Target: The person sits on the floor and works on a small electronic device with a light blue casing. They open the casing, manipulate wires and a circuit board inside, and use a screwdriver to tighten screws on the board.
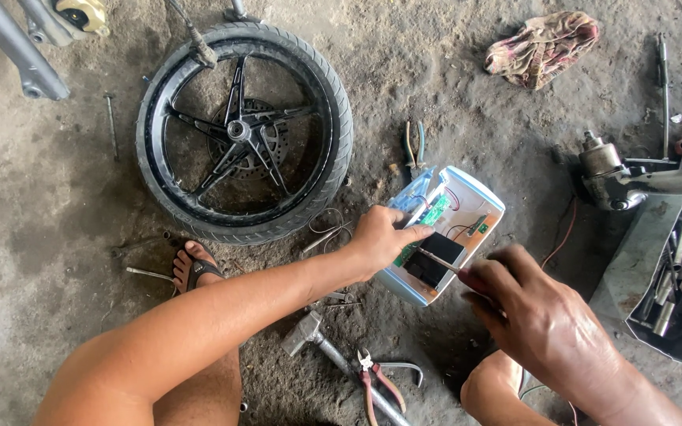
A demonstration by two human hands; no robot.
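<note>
The opened white housing [479, 197] is seen propped on the concrete floor [57, 260], tilted, its open face turned up, with a green circuit board [433, 211] and thin wires exposed inside. Its near left edge is steadied by the left hand [379, 241], fingers curled over the rim and the forefinger laid toward a black block [434, 259] seated in the lower corner. That grip is pressed onto the housing's edge.

A slim metal tool [436, 261] is pinched in the right hand [526, 312], fingertips drawn tight together around its shaft; the tip is rested on the black block. Whether it is a screwdriver or a probe cannot be told.

Room is tight on the left: a black motorcycle wheel [244, 130] is lain flat there, its tyre edge near the housing's upper corner, with blue-handled pliers [414, 150] wedged in the gap between them. Below, a hammer [309, 333] and red-handled pliers [376, 383] are spread between the knees. A sandalled foot [195, 267] is planted just under the tyre.

To the right, an air tool [621, 180] and a dark tray of tools [672, 292] are found, well apart from the housing, with bare floor between. A crumpled rag [542, 46] is left far up top.
</note>
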